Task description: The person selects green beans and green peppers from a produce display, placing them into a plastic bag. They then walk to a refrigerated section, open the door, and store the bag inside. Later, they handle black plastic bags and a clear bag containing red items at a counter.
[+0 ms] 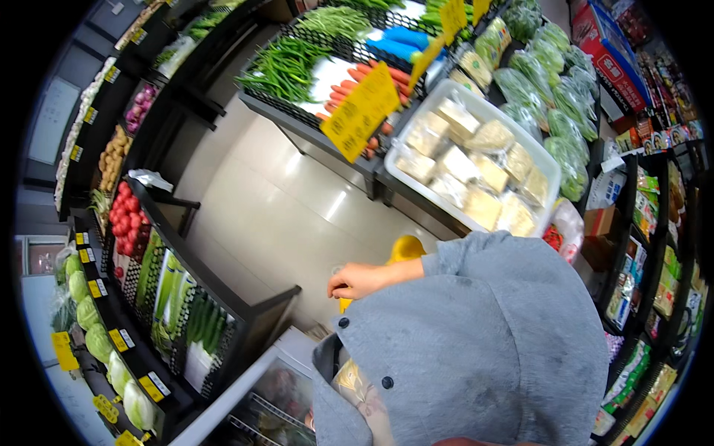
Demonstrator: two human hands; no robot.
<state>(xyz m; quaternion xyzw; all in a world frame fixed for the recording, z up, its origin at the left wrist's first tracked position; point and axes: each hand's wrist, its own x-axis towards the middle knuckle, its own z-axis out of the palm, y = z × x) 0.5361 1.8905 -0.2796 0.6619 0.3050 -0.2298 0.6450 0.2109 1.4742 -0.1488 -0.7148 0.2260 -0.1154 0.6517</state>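
My right hand (356, 281) extends from a grey coat sleeve (474, 251), low over the pale tiled floor. Its fingers are loosely bent, and nothing shows in them. Yellow footwear (406, 249) shows beyond the wrist, with another bit of yellow under the fingers. A sliver of skin at the coat's lower left edge may be my left hand (310, 418); the rest is hidden. Beyond the right arm, a white plastic tub (474, 220) holds several bagged pale blocks. Carrots (390, 75) and green chili peppers (287, 64) lie on the black-edged stand beside it.
Left stands a black rack of tomatoes (127, 217) and leafy stalks, its corner (295, 290) jutting into the aisle. A glass-topped case (279, 373) stands at lower left. Bagged greens (552, 83) and shelves of packets (636, 279) line the right. Yellow price cards (362, 111) stick up.
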